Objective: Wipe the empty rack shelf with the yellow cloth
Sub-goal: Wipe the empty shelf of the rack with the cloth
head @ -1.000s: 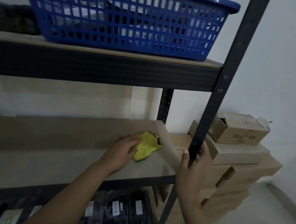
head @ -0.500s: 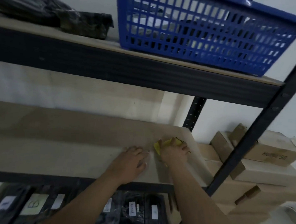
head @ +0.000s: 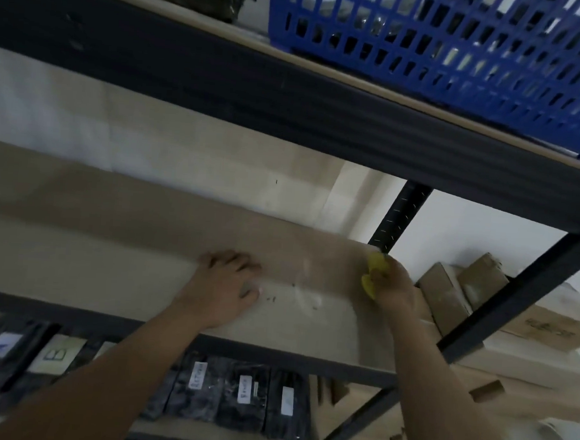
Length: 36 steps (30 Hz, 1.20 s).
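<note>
White wall backs a black metal rack whose middle shelf [head: 114, 259] is a bare tan board running the width of the view. At its far right end, close to the rear upright [head: 398, 217], the right hand [head: 392, 288] has its fingers curled round the yellow cloth [head: 374, 268], which is bunched and pressed on the board with only a small part showing past the knuckles. The left hand [head: 227, 289] rests palm down near the middle of the same shelf, fingers gently bent and holding nothing, well apart from the cloth. Dark specks [head: 281, 293] lie on the board between the hands. Above, a blue basket [head: 464, 56] sits on the upper shelf. Below, dark labelled packs [head: 245, 398] stand in a row. Cardboard boxes [head: 514, 325] are stacked to the right of the rack.
</note>
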### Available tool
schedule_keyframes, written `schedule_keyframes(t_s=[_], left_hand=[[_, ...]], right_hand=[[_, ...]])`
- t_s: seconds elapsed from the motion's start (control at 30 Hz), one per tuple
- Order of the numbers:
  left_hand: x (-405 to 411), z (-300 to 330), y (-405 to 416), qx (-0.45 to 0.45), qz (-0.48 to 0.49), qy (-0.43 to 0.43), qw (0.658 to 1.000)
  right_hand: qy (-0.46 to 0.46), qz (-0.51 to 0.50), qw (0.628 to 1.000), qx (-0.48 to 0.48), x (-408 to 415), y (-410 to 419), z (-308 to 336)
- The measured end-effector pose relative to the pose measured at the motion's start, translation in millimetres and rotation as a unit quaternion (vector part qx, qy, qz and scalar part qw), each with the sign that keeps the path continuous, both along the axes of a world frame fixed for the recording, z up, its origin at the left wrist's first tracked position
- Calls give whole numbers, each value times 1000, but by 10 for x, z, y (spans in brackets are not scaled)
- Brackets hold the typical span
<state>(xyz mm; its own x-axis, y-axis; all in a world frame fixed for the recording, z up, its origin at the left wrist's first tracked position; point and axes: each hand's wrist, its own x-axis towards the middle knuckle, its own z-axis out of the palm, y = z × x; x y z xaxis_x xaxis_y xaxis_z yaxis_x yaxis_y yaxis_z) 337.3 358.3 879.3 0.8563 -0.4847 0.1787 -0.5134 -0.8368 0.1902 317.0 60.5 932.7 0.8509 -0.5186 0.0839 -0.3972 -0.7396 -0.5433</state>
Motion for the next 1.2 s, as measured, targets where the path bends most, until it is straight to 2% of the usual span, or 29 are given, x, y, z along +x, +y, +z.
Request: schedule_keyframes(t_s=[0.1,0.17,0.23,0.3,0.37,0.43,0.47,0.57,0.63,0.7,0.77,0.83,0.93,1.0,1.07,1.2], left_hand=[[-6,23,8,-13,5,8,1000],[-10,21,4,-10,10,6,1000],[-7,15,5,-10,9,4,1000],[-4,9,19,-18,5,7,1000],[-5,8,28,-28,1,7,1000],[-2,15,27,-40,-2,10,999],[-5,18,27,-46,-2,11,999],[-15,26,36,-45,3,6,999],[-18,31,36,-44,5,6,999],[-14,34,44,-37,8,9,999],[-13,28,56,-31,10,9,999],[-21,29,55,-32,11,9,999],[-29,40,45,-36,10,15,999],[-25,63,33,-42,6,5,999],[-20,65,29,-46,8,-4,999],[-8,31,33,-47,9,2,999]], right_hand=[[132,7,990,-54,233,-100,-179],[123,10,985,-116,384,4,-236],[101,63,984,-135,508,179,-214],[101,165,974,-119,552,353,-199],[75,256,963,-40,462,494,-182],[28,291,956,23,323,508,-112],[-5,277,961,20,281,460,-59],[-113,143,983,-17,306,157,18],[-83,83,993,0,441,-13,-37],[-13,73,996,-47,620,-91,-167],[15,51,995,-83,789,-60,-267],[41,61,992,-105,930,29,-284],[33,179,974,-131,971,286,-283],[9,264,961,-85,862,447,-297],[-19,305,951,-41,776,417,-387],[-66,195,970,-129,845,-68,-321]])
